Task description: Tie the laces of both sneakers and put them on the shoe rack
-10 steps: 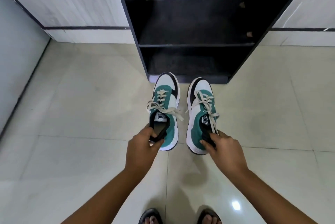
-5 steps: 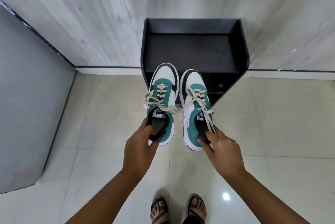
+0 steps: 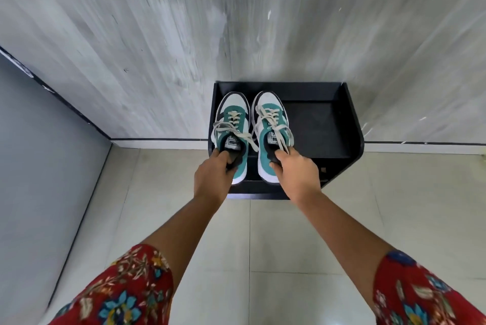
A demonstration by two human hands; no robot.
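Note:
Two green, white and black sneakers with cream laces tied in bows are held side by side over the left part of the black shoe rack's [image 3: 331, 124] top shelf. My left hand [image 3: 211, 176] grips the heel opening of the left sneaker [image 3: 232, 124]. The right sneaker [image 3: 271, 124] is gripped the same way at its heel by my right hand [image 3: 295, 172]. Toes point toward the wall. Whether the soles touch the shelf cannot be told.
The rack stands against a grey streaked wall [image 3: 184, 35] on a pale tiled floor [image 3: 289, 245]. A blue-grey wall [image 3: 39, 166] runs along the left. My red floral sleeves fill the bottom corners. The rack's right half is bare.
Both hands lifted the sneakers from the floor in front of the rack and carried them forward over its top shelf. The view rose from low down to standing height.

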